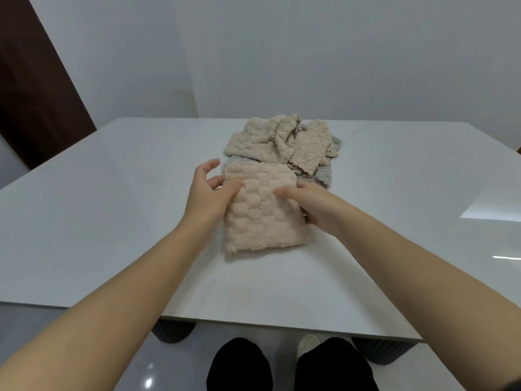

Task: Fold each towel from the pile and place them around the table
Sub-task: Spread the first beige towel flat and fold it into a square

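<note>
A beige fluffy towel [260, 218], folded into a rough square, lies flat on the white table [112, 221] in front of me. My left hand [207, 197] rests against its left edge, thumb on top and fingers spread. My right hand [310, 207] lies on its right side, fingers pointing left across the cloth, thumb side tucked at the right edge. Behind the folded towel sits the pile of towels [284, 142]: crumpled beige ones on top and a grey towel [324, 176] showing underneath.
The table's near edge [282, 327] runs above my dark trouser legs [239, 365]. A dark wooden door [36, 88] stands at the left beyond the table. Plain white walls are behind. Dark ribbed table legs [173, 333] show below the edge.
</note>
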Demonstrator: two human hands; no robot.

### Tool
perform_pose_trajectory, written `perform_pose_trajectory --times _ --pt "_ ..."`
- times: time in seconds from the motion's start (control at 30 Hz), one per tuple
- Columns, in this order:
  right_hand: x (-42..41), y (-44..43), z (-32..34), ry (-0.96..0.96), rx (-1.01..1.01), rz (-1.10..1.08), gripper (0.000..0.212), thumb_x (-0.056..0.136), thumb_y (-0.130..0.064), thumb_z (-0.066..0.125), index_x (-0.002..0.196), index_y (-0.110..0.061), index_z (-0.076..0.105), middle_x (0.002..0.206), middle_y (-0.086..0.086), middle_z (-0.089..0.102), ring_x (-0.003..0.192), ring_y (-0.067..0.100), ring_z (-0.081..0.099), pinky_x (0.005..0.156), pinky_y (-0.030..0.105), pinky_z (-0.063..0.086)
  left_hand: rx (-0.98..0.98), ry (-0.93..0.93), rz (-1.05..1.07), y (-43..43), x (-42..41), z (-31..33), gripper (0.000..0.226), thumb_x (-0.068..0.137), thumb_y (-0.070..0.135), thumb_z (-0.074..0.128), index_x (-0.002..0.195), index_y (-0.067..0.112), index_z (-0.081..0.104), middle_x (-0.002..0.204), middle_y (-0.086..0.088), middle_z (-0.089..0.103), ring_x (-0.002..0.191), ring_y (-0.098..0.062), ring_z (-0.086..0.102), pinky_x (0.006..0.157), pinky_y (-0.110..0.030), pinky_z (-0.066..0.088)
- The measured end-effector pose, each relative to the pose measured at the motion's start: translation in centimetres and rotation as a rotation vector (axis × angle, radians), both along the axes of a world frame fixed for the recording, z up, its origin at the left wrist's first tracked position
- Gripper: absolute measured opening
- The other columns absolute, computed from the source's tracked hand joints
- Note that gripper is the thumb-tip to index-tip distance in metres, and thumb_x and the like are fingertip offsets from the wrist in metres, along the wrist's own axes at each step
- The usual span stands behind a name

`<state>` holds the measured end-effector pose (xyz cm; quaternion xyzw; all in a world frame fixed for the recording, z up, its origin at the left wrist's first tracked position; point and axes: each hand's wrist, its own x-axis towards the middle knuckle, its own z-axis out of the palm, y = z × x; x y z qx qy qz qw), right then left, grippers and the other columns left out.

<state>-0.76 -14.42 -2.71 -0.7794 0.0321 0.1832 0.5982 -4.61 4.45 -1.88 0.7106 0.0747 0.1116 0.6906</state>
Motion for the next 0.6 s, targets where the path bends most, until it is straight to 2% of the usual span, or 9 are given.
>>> perform_pose_trajectory --times 0.07,0.1,0.17,0.2,0.27,0.33,0.37,0.47,0.6 --pt "0.6 1.9 0.0 0.13 0.22 -0.033 0.025 0.088 -0.026 0.069 0.106 -0.01 0.062 0.101 0.01 0.07 0.078 0.021 0.065 0.071 0.032 0.054 -0.101 0.055 0.068 2.1 0.8 0.2 0.052 0.089 0.017 0.068 0.134 0.023 0.042 0.107 -0.004 0.068 0.092 -0.016 0.069 0.078 -0.032 0.057" --pt "0.8 3.0 -0.1 0.158 0.264 -0.055 0.015 0.089 -0.02 0.068 0.098 -0.009 0.062 0.089 0.008 0.068 0.07 0.02 0.063 0.065 0.03 0.054 -0.162 0.108 0.1 3.3 1.3 0.2 0.048 0.09 0.018 0.068 0.133 0.019 0.046 0.107 -0.007 0.069 0.087 -0.015 0.069 0.073 -0.031 0.057" --pt "1.5 5.2 -0.6 0.153 0.282 -0.096 0.007 0.088 -0.012 0.068 0.087 -0.008 0.063 0.066 0.005 0.061 0.052 0.015 0.056 0.052 0.024 0.048 -0.246 0.236 0.117 5.4 2.0 -0.3 0.03 0.092 0.018 0.065 0.119 0.006 0.059 0.102 -0.012 0.07 0.076 -0.015 0.068 0.06 -0.027 0.056" --pt "1.9 6.2 -0.9 0.131 0.273 -0.103 0.008 0.086 -0.011 0.071 0.085 -0.007 0.063 0.06 0.003 0.059 0.049 0.014 0.054 0.051 0.024 0.046 -0.257 0.306 0.109 6.4 2.1 -0.7 0.022 0.093 0.017 0.063 0.11 0.003 0.063 0.097 -0.013 0.07 0.072 -0.017 0.067 0.053 -0.025 0.055" --pt "2.9 8.0 -1.3 0.08 0.216 -0.102 0.014 0.082 -0.012 0.075 0.089 -0.005 0.064 0.062 0.004 0.059 0.05 0.013 0.055 0.052 0.023 0.049 -0.185 0.4 0.107 8.5 2.5 -1.7 0.017 0.093 0.014 0.062 0.104 0.001 0.064 0.087 -0.011 0.068 0.068 -0.02 0.064 0.044 -0.022 0.05" --pt "3.8 9.7 -1.5 0.03 0.156 -0.095 0.023 0.083 -0.015 0.075 0.1 -0.009 0.062 0.063 0.002 0.054 0.045 0.01 0.047 0.042 0.018 0.04 -0.06 0.421 0.123 10.4 3.2 -2.1 0.018 0.091 0.01 0.061 0.107 0.002 0.064 0.083 -0.011 0.066 0.066 -0.021 0.062 0.047 -0.023 0.048" --pt "4.3 10.5 -1.6 0.011 0.138 -0.095 0.028 0.083 -0.016 0.076 0.105 -0.011 0.059 0.067 0.003 0.054 0.048 0.011 0.046 0.041 0.018 0.037 -0.009 0.411 0.132 11.2 3.6 -2.1 0.02 0.091 0.009 0.062 0.109 0.003 0.064 0.086 -0.012 0.067 0.067 -0.022 0.063 0.051 -0.025 0.048" --pt "6.3 13.3 -2.3 -0.013 0.107 -0.08 0.044 0.081 -0.019 0.075 0.115 -0.02 0.048 0.095 0.01 0.062 0.073 0.019 0.054 0.059 0.029 0.044 0.143 0.355 0.218 14.0 5.5 -1.8 0.032 0.088 0.013 0.066 0.119 0.009 0.059 0.094 -0.009 0.067 0.073 -0.02 0.063 0.064 -0.03 0.051" --pt "8.5 17.3 -2.9 -0.044 0.086 -0.05 0.041 0.08 -0.014 0.069 0.109 -0.026 0.043 0.111 0.018 0.063 0.093 0.032 0.065 0.071 0.043 0.06 0.353 0.324 0.309 18.0 8.5 -2.1 0.053 0.083 0.024 0.072 0.13 0.019 0.047 0.099 -0.008 0.064 0.079 -0.022 0.062 0.077 -0.036 0.053"
